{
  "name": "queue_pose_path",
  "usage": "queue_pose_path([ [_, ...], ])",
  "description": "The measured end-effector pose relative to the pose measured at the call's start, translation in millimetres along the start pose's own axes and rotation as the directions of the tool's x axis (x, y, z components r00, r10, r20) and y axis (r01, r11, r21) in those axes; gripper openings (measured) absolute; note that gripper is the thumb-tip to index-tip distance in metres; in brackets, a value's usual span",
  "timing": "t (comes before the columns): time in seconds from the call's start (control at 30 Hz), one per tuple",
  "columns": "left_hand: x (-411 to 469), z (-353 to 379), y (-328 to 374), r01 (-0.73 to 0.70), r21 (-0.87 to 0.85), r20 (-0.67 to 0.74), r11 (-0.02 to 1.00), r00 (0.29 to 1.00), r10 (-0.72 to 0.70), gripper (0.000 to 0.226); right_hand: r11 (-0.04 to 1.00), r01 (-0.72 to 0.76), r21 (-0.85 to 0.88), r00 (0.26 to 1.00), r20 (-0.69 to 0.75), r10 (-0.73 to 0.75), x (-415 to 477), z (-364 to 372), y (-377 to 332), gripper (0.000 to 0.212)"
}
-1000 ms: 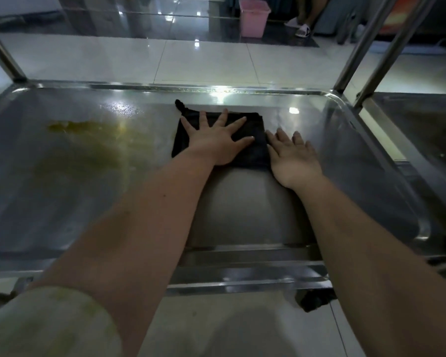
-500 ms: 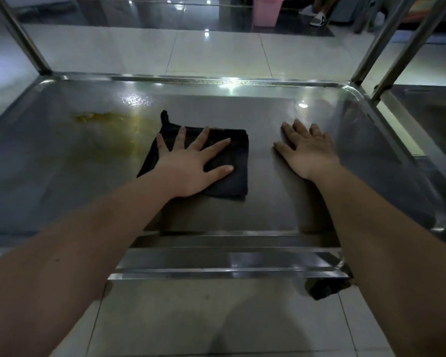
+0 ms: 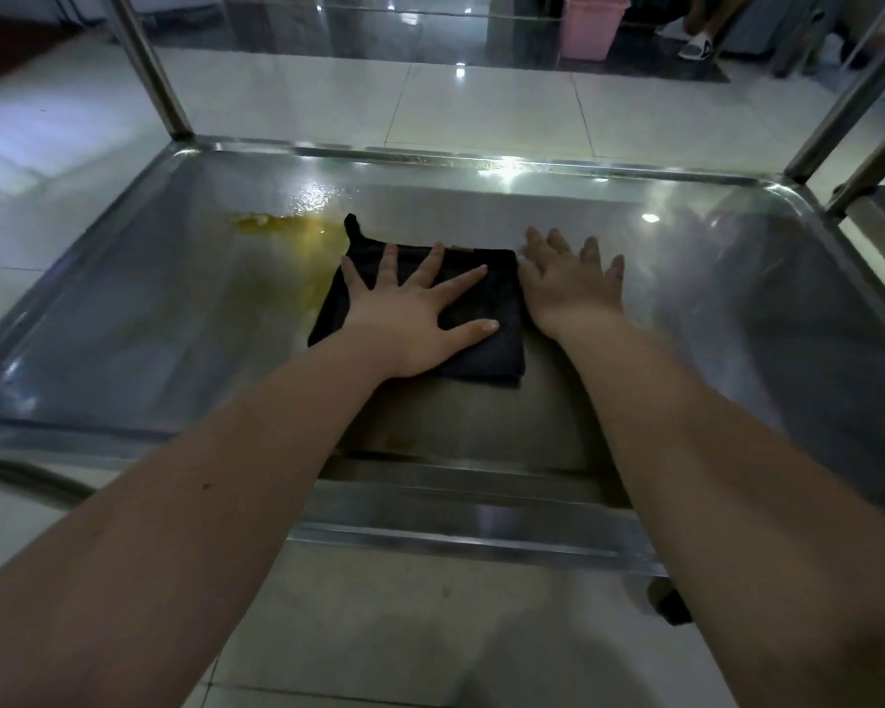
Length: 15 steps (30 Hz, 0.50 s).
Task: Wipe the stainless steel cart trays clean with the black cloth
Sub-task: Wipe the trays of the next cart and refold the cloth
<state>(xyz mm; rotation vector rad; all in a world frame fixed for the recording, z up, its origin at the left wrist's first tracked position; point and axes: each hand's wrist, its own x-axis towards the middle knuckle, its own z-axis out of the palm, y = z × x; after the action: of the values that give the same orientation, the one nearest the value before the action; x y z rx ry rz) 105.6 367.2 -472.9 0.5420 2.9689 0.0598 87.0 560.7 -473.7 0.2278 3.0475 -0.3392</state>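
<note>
Right hand (image 3: 573, 293) back at black cloth (image 3: 491, 352) edge, perhaps in contact; bare tray (image 3: 736, 329) rightward

A pink bin (image 3: 589, 24) stands on the glossy tiled floor (image 3: 481, 104), near a foot in a white sandal (image 3: 696, 46)

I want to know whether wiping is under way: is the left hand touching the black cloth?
Touching. The head view shows the left hand pressed flat, fingers spread, on top of the black cloth.
</note>
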Motion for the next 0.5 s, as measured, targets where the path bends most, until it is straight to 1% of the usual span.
queue_pose_path([
  [0.07, 10.4, 0.2, -3.8, 0.001, -0.008, -0.006, 1.000, 1.000, -0.001, 0.072, 0.999, -0.035, -0.026, 0.999, 0.006, 0.035, 4.2, 5.6, 3.1, 0.054],
  [0.2, 43.0, -7.8, -14.6, 0.059, -0.049, 0.003, 0.997, 0.998, -0.059, 0.073, 0.997, -0.025, -0.075, 1.000, -0.003, 0.025, 5.3, 8.0, 3.8, 0.057],
  [0.3, 68.7, -11.5, -19.5, 0.073, -0.063, -0.027, 0.995, 0.997, -0.075, 0.074, 0.996, -0.020, -0.090, 1.000, -0.010, 0.019, 3.3, 8.3, 3.6, 0.058],
  [0.5, 101.3, -18.8, -21.5, 0.035, -0.014, -0.051, 0.999, 0.998, -0.035, 0.073, 0.998, -0.024, -0.064, 1.000, -0.009, 0.023, 3.0, 8.4, 3.6, 0.059],
])
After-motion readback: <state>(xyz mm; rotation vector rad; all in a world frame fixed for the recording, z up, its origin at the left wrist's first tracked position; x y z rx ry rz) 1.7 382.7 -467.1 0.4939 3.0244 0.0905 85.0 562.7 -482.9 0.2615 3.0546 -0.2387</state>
